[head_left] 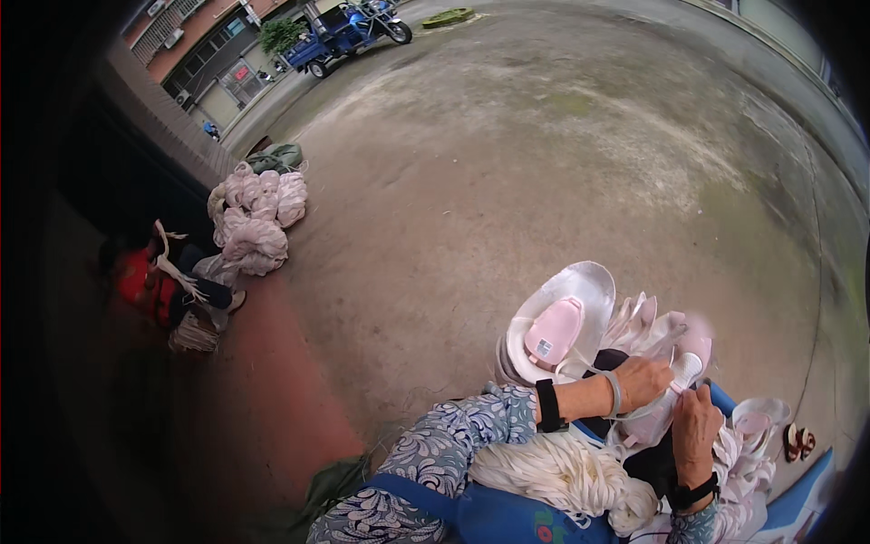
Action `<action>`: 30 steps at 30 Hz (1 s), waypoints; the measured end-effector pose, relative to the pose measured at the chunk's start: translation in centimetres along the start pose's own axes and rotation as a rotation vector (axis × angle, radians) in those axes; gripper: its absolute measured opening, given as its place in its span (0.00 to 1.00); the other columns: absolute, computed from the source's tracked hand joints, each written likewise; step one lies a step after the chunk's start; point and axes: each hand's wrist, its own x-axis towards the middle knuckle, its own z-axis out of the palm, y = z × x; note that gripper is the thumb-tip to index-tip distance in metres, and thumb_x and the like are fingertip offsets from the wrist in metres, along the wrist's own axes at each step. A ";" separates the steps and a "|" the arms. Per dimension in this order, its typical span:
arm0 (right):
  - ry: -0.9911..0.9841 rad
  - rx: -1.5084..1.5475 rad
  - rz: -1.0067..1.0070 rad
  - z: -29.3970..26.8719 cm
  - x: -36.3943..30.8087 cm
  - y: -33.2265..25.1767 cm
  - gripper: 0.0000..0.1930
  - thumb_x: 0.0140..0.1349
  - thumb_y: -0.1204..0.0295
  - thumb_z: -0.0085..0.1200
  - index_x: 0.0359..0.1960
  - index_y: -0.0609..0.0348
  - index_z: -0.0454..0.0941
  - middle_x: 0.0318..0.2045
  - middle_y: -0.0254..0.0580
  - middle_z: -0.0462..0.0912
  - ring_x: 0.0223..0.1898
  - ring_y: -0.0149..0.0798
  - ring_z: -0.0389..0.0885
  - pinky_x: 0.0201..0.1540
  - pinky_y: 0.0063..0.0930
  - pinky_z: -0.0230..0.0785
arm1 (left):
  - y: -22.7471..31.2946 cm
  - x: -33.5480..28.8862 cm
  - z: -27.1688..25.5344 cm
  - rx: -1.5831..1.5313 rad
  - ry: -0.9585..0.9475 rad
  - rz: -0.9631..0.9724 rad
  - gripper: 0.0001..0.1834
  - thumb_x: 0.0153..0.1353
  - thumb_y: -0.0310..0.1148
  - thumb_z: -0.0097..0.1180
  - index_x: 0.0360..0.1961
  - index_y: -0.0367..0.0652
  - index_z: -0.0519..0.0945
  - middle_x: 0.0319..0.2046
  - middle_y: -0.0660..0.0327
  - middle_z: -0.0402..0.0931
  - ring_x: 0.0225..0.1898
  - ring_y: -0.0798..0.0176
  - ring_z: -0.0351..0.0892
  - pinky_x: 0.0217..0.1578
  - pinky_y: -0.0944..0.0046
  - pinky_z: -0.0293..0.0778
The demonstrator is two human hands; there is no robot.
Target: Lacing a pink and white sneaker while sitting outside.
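White cord [566, 476] is heaped in a thick hank across the lap at six o'clock, nearest the camera, with a blue apron [507, 517] beneath it. Just above, at about five o'clock, a pink slipper [675, 381] is held between two hands: the left hand [645, 379] is closed over its near edge with the fingers curled together, and the right hand [696, 431] is pressed against its underside, fingers bunched; what exactly is pinched there cannot be told, since the piece is blurred. One loop of cord is seen round the left wrist, and it could be snagged or pulled tight if the hand were drawn away quickly. The hank on the lap could be tangled or slid to the concrete ground [507, 181] if the knees were shifted. One clear plastic lid [580, 295] with one pink sole [555, 331] lying in it is counted at the slipper's ten o'clock, and it could be tipped by a stray elbow. One black band is worn on each wrist. One pile of pink bundles [258, 218] is seen at nine o'clock, with a seated person in red [149, 286] beside it, and one blue three-wheeler [349, 27] at twelve o'clock
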 end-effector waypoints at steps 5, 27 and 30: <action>0.049 0.101 -0.034 1.7 0.7 0.1 0.03 0.51 0.79 0.55 0.24 0.63 0.73 0.29 0.50 0.74 0.27 0.56 0.77 0.27 0.46 0.68 | 0.2 -0.3 -0.5 0.066 -0.006 -0.027 0.06 0.55 0.28 0.53 0.31 0.37 0.77 0.29 0.49 0.78 0.30 0.47 0.82 0.29 0.53 0.79; -0.099 0.037 -0.030 0.3 -1.1 0.9 0.15 0.66 0.64 0.50 0.49 0.60 0.75 0.42 0.65 0.78 0.43 0.62 0.78 0.46 0.47 0.73 | -0.9 0.5 -1.0 -0.135 -0.045 -0.206 0.11 0.57 0.30 0.52 0.36 0.32 0.76 0.35 0.43 0.78 0.38 0.40 0.81 0.40 0.49 0.76; -0.148 0.114 0.043 -0.3 -1.2 -0.3 0.16 0.68 0.63 0.48 0.49 0.62 0.74 0.44 0.67 0.77 0.43 0.63 0.78 0.45 0.48 0.73 | -0.7 0.0 -2.3 -0.237 -0.133 -0.351 0.15 0.56 0.33 0.55 0.40 0.31 0.74 0.34 0.42 0.78 0.41 0.39 0.79 0.44 0.48 0.74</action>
